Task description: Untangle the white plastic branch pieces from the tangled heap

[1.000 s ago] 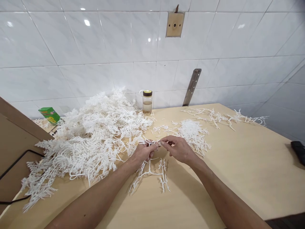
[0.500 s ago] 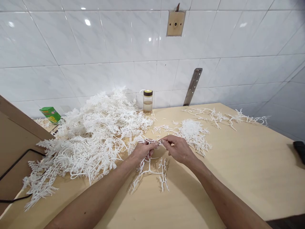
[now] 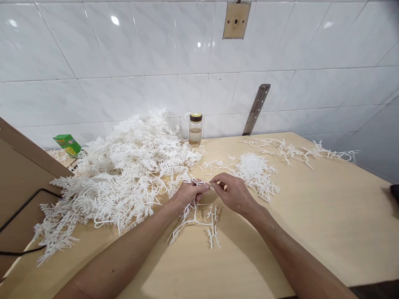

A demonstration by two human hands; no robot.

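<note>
My left hand (image 3: 191,193) is closed around a white branching plastic piece (image 3: 195,221), whose thin twigs hang below the fingers over the table. Thumb and forefinger of my right hand (image 3: 230,189) pinch at a twig end of that same piece, close to my left thumb; the pinched tip is too small to make out. Left of my hands lies a large heap of white branching pieces (image 3: 124,166). Just beyond my right hand is a pile of small white twig bits (image 3: 254,170).
Bare branched stems (image 3: 289,151) lie at the table's back right. A bottle (image 3: 195,131) of liquid stands near the tiled wall, left of a metal bracket (image 3: 257,109). At left are a green box (image 3: 67,145) and a brown panel (image 3: 28,166) with a black cable. A dark object (image 3: 395,192) sits at the right edge.
The camera view has tilted down and shifted slightly. Both hands keep nearly the same pose on the branching piece, fingertips still together.
</note>
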